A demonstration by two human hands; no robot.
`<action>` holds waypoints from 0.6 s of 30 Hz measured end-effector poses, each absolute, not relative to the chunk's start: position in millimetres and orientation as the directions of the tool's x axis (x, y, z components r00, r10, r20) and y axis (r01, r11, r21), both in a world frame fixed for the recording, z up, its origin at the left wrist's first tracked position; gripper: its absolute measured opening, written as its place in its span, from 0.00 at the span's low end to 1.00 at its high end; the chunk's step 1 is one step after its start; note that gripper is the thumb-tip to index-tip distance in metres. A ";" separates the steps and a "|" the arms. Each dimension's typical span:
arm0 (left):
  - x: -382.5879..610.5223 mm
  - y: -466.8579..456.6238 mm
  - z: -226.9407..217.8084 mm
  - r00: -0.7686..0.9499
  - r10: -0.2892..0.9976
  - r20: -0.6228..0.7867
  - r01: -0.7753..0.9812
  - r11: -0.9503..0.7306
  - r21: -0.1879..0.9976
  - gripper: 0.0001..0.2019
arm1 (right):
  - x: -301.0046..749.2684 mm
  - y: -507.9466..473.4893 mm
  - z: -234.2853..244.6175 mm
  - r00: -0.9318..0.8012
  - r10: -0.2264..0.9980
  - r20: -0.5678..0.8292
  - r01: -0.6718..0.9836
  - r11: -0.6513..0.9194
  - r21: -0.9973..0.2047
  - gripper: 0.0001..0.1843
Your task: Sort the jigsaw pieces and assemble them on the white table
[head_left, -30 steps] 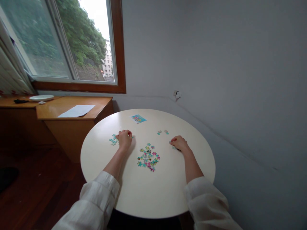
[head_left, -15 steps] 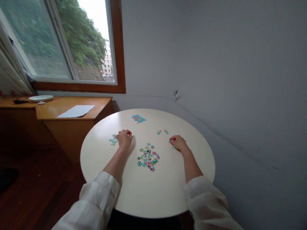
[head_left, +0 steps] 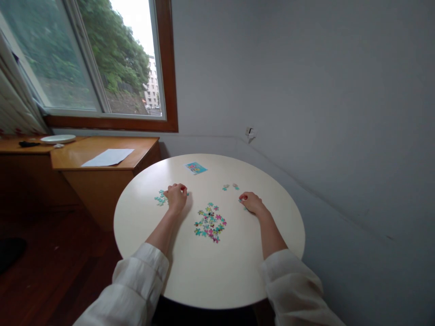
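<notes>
Jutting left from R hand (head_left: 252, 202): teal puzzle pc. (head_left: 240, 200), long axis unclear.

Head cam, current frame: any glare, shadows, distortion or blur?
Head view: sky through the window blown out to white; head view: soft shadow beside the left hand on the table; head view: window's middle bar leans, likely wide-angle stretch; head view: puzzle pieces too small for crisp detail.

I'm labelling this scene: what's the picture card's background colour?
The picture card has a blue background, best in head view.
</notes>
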State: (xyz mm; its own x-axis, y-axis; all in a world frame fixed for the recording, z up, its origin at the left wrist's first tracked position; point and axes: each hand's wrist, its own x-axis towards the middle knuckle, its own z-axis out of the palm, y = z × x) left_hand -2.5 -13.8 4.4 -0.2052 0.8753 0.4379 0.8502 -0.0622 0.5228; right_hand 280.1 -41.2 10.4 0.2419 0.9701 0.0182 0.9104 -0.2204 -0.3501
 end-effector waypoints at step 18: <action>-2.6 -12.8 3.6 -0.203 0.873 0.444 0.845 -0.074 0.530 0.09 | 283.1 -36.1 1.6 0.127 0.989 0.078 0.868 -0.072 -0.492 0.11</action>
